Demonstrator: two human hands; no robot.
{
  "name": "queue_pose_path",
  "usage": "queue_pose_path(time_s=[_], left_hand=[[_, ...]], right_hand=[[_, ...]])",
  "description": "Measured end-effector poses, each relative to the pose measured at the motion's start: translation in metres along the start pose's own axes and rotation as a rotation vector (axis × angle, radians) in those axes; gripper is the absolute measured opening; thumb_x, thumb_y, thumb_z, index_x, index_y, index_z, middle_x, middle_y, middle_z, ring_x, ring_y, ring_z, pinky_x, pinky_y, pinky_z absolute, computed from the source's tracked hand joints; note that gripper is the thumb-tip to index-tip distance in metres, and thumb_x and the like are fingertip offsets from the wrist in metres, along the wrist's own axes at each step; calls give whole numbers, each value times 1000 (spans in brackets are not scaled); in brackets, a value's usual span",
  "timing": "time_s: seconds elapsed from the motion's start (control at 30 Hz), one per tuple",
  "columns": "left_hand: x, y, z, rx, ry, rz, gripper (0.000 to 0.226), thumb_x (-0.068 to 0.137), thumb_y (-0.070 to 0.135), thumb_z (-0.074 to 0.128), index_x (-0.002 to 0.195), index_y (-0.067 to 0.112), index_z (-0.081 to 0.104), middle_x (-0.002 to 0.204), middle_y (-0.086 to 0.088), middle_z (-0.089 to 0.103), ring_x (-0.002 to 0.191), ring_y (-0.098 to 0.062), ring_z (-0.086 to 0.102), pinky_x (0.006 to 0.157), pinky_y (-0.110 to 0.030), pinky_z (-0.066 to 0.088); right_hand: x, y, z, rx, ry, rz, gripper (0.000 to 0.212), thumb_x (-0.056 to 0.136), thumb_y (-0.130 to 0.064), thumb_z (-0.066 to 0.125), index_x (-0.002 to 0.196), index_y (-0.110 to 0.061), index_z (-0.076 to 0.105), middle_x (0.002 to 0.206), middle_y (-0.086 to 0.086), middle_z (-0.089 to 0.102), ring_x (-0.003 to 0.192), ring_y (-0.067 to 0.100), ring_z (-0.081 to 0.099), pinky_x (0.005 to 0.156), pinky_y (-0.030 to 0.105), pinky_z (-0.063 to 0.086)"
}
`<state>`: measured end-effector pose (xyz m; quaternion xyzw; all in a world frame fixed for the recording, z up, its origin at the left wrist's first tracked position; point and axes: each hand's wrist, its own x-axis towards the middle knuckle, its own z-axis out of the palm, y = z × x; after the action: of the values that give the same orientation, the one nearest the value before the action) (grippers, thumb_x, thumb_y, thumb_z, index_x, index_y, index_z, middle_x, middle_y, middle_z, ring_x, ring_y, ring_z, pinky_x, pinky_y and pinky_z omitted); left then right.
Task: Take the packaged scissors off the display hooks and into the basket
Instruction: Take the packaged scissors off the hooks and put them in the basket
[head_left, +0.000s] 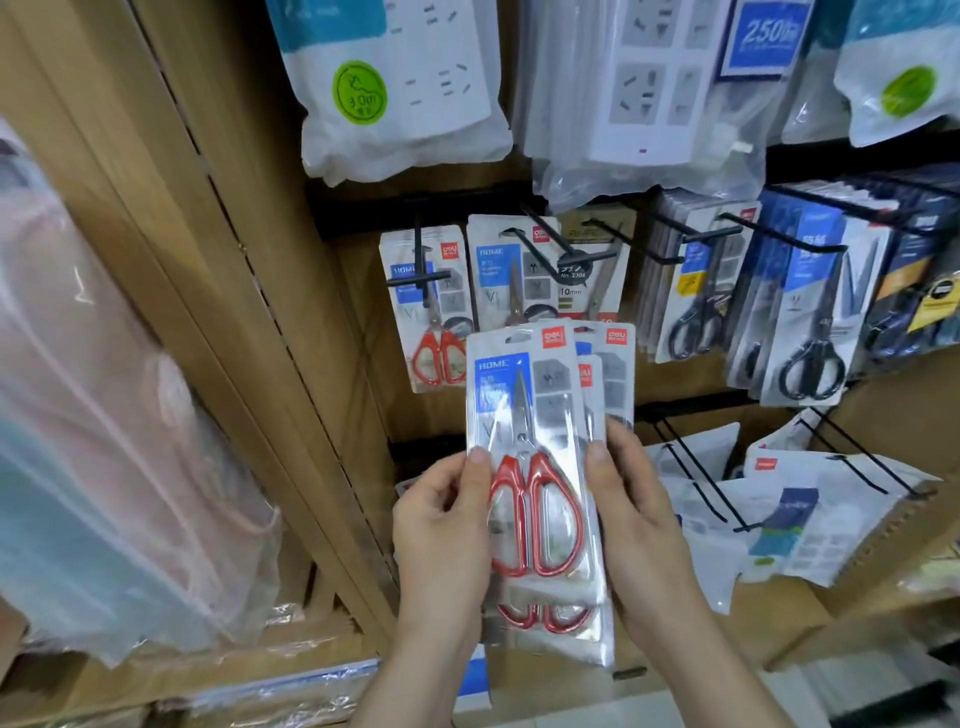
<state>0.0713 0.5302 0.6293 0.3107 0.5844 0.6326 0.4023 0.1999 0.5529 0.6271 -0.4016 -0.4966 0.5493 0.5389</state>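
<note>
While gripped in both hands in front of display: stack (524, 415) of scissor packs, fanned, at least three, red handles low, off hooks (558, 241)
Grip of left hand (441, 530): thumb pressed on front at left edge, fingers curled behind
Grip of right hand (639, 519): thumb on right edge, fingers wrapped behind
On hooks just above stack: two hung packs (431, 322), red-handled
Further right: black scissors (810, 338), hanging
Above: power strips (400, 88), bagged
</note>
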Motion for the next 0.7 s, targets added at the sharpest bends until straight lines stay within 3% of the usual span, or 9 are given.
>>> queue_pose_path(time_s=[0.07, 0.2, 0.27, 0.37, 0.47, 0.63, 0.7], left_hand=[[4, 1, 0, -14, 31, 26, 21, 99, 31, 57, 89, 24, 74, 88, -1, 77, 86, -24, 75, 81, -48, 60], [12, 1, 3, -35, 77, 22, 22, 100, 31, 55, 86, 22, 71, 86, -7, 76, 86, -32, 73, 83, -57, 57], [13, -1, 5, -59, 75, -18, 25, 100, 32, 55, 82, 25, 70, 88, -8, 77, 88, -33, 73, 84, -58, 57], [12, 4, 8, -63, 58, -4, 23, 99, 30, 54, 84, 24, 70, 87, -7, 77, 88, -32, 73, 81, -53, 59], [9, 14, 4, -38, 24, 77, 16, 98, 25, 55, 95, 14, 67, 87, -3, 77, 84, -25, 75, 74, -43, 60], [-1, 18, -18, 32, 49, 203, 15, 89, 27, 58, 89, 14, 66, 78, -3, 77, 68, -17, 72, 63, -37, 55], [-6, 20, -22, 28, 103, 261, 11, 87, 23, 59, 85, 15, 67, 74, -3, 76, 61, -12, 68, 60, -34, 53]], right_hand=[[-1, -1, 0, -4, -25, -23, 35, 85, -42, 55, 119, -37, 60, 108, -16, 73, 96, 3, 71, 71, 16, 56], [1, -1, -6, 28, -62, -43, 32, 82, -34, 60, 113, -43, 62, 109, -20, 72, 100, 3, 70, 74, 17, 56], [3, 1, -9, 21, -86, -30, 32, 82, -35, 62, 112, -48, 63, 113, -18, 71, 104, 6, 69, 79, 25, 58], [5, 4, -12, 19, -69, -22, 32, 82, -32, 64, 108, -51, 65, 114, -14, 71, 106, 10, 69, 88, 38, 55], [5, 8, -17, 24, -16, -18, 35, 78, -28, 67, 110, -41, 67, 109, -8, 74, 101, 14, 71, 88, 42, 55], [5, 5, -22, 4, 3, -28, 41, 73, -29, 68, 113, -38, 61, 101, -15, 75, 90, 4, 72, 65, 19, 57], [5, 2, -23, 12, -9, -26, 42, 73, -28, 69, 113, -37, 61, 100, -15, 75, 88, 3, 72, 62, 16, 56]])
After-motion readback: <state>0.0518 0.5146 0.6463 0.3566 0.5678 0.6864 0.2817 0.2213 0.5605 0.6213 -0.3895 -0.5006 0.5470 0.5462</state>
